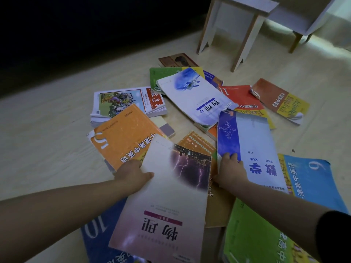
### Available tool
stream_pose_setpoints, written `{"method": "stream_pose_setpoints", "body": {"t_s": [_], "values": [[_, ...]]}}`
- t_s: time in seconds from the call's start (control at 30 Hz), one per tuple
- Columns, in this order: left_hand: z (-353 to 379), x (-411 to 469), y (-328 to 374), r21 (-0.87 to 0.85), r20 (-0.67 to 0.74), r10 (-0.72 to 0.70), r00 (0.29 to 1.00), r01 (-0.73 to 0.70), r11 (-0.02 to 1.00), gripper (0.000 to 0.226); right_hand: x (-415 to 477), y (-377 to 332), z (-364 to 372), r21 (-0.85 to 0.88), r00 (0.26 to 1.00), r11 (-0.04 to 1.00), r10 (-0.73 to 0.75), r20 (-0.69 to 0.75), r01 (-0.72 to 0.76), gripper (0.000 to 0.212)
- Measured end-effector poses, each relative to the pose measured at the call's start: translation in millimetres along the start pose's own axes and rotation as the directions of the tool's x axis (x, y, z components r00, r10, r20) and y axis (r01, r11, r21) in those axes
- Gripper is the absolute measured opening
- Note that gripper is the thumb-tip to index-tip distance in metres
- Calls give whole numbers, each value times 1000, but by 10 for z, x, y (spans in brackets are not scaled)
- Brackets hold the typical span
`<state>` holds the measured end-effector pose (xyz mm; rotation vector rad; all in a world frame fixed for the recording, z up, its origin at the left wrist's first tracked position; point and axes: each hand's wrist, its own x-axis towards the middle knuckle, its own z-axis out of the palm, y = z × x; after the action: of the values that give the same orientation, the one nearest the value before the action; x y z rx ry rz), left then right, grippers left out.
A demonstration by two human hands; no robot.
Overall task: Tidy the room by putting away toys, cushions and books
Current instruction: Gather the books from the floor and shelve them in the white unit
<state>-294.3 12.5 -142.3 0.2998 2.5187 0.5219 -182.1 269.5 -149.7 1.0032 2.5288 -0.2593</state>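
Plainly, two books are held at once, and that is where trouble could start. On the left, the left hand is clamped on the side edge of the pale physics book (the one with lightning on its cover). The thumb is laid across the cover and the fingers are hidden beneath. Held by one edge only, so limp a book could sag, slip free or be creased. It lies over the orange book and a dark blue book, either of which could be dragged along by a sideways pull. Further right, the fingers of the right hand are curled over the near corner of the blue-and-white maths book. The edge there looks frayed, and a tug at that spot could tear it further.

As for looks, the books are thin paperbacks with bright covers, many with curled or worn corners. They are scattered and overlapping on the pale wooden floor. An illustrated stack lies at the left, a white satellite-cover book in the middle, and red, green and light blue covers to the right. A white stool stands beyond them. Nothing is judged to be put away yet.
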Motion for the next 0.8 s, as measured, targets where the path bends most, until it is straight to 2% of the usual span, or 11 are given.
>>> {"method": "stream_pose_setpoints", "body": {"t_s": [0.1,0.17,0.33,0.5,0.6,0.8], "values": [[47,-36,2,20,-35,22,999,-22,1000,28,11,13,6,16,999,999,30,39,-31,94],[31,-60,18,27,-49,42,998,-41,999,25,26,33,-2,28,998,998,51,43,-52,95],[-55,9,-53,5,-16,38,999,-38,999,27,46,171,24,-61,999,998,-22,-41,20,62],[-51,54,-83,13,-11,-15,1000,15,1000,27,64,226,-82,-46,985,993,-115,-129,110,26],[-40,45,-51,-7,-6,-48,999,48,999,28,14,292,-215,-30,977,993,-115,-182,111,8],[-64,-20,-3,-58,-45,-101,994,98,993,32,-166,457,-532,83,942,991,-76,-326,109,6]]}}
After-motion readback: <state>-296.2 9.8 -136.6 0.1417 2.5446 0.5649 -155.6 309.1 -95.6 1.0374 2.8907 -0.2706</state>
